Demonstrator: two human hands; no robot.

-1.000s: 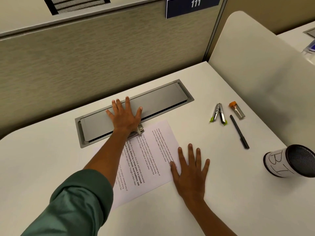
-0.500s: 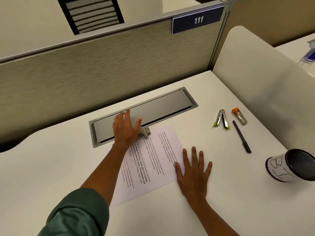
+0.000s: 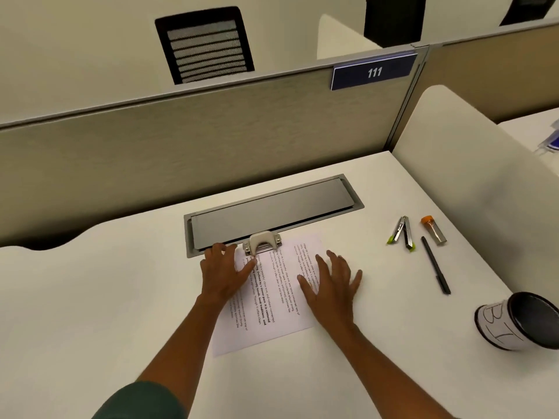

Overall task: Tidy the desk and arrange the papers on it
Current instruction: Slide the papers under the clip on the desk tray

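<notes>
A printed white paper point(image 3: 272, 300) lies on the white desk point(image 3: 106, 297), turned sideways to me. A beige hole punch point(image 3: 262, 242) sits on its far edge, against the grey cable tray lid point(image 3: 272, 216). My left hand point(image 3: 223, 273) rests flat on the paper's left part, just below and left of the punch, fingers spread. On the paper's right edge lies my right hand point(image 3: 332, 285), flat, with fingers apart. Neither hand holds anything.
To the right lie a staple remover with green tips point(image 3: 402, 232), an orange-capped lead tube point(image 3: 434, 229) and a black pen point(image 3: 435, 264). A tipped black mesh cup with a white label point(image 3: 508, 323) lies at the right edge. Partition walls point(image 3: 181, 146) stand behind and to the right.
My left hand has drawn back off the tray lid and punch onto the paper, uncovering the punch. My right hand has slid up along the paper's right edge.
</notes>
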